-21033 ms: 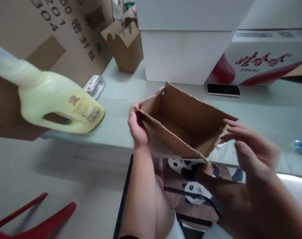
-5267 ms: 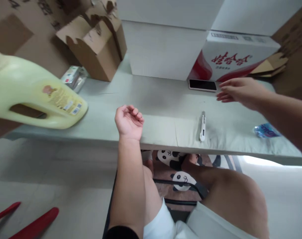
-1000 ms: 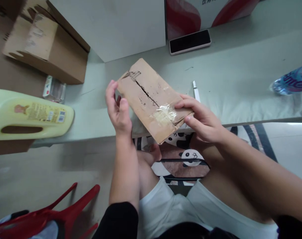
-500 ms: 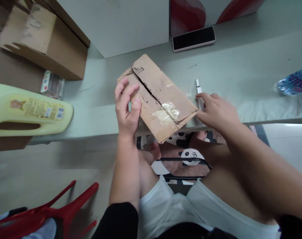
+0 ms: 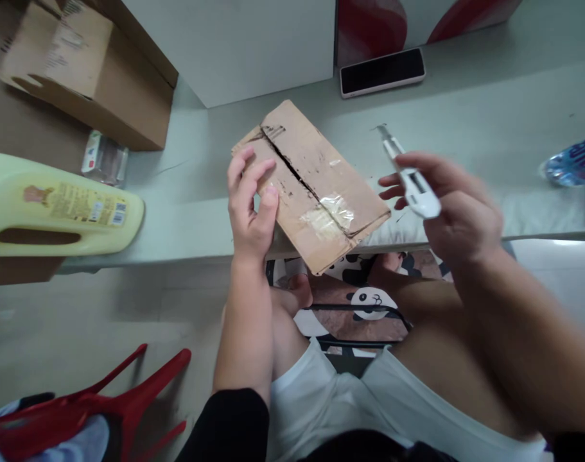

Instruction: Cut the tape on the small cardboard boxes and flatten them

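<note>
A small brown cardboard box lies at an angle on the pale table's near edge, its taped flap seam facing up. My left hand grips the box's left end, fingers curled over the top. My right hand is raised just right of the box and holds a white utility knife, its blade end pointing up and left.
A pale yellow jug lies at the left. Open brown cartons and a white box stand behind. A black phone lies at the back, a water bottle at right. A red chair is lower left.
My right hand has picked the white knife up off the table and lifted it beside the box. My left hand keeps its hold on the box.
</note>
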`<control>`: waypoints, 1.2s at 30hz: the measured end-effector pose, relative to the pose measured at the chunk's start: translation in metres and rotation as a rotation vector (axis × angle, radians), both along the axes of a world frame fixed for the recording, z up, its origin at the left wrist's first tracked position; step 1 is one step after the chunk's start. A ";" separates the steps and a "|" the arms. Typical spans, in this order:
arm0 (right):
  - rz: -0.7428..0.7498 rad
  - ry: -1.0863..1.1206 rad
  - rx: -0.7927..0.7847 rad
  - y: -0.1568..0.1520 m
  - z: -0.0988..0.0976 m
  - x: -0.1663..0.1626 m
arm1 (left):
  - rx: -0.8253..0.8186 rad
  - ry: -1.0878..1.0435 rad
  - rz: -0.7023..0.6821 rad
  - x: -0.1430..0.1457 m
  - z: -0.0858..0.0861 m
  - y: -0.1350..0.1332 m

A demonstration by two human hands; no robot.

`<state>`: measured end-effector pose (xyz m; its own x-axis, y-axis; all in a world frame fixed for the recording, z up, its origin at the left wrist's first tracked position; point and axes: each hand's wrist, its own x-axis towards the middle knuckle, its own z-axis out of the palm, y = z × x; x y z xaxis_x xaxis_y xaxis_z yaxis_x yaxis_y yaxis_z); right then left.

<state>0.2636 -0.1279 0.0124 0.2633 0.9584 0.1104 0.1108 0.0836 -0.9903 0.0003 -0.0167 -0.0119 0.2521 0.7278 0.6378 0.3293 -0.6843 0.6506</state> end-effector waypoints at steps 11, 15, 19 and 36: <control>-0.192 -0.315 0.570 -0.030 0.024 -0.027 | 0.038 0.019 0.048 0.002 -0.002 0.001; 0.132 -0.505 0.603 -0.041 0.034 -0.034 | -0.023 0.013 0.040 0.001 -0.001 0.000; 0.145 -0.590 0.643 -0.036 0.036 -0.035 | -0.033 0.030 0.048 0.001 -0.001 0.000; 0.132 -0.790 0.577 -0.034 0.045 -0.047 | -0.064 0.028 0.063 0.004 0.000 -0.001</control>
<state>0.2167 -0.1619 0.0570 -0.1922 0.7184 0.6686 0.6776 0.5899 -0.4391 0.0039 -0.0174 -0.0119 0.2214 0.7820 0.5826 0.3887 -0.6186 0.6828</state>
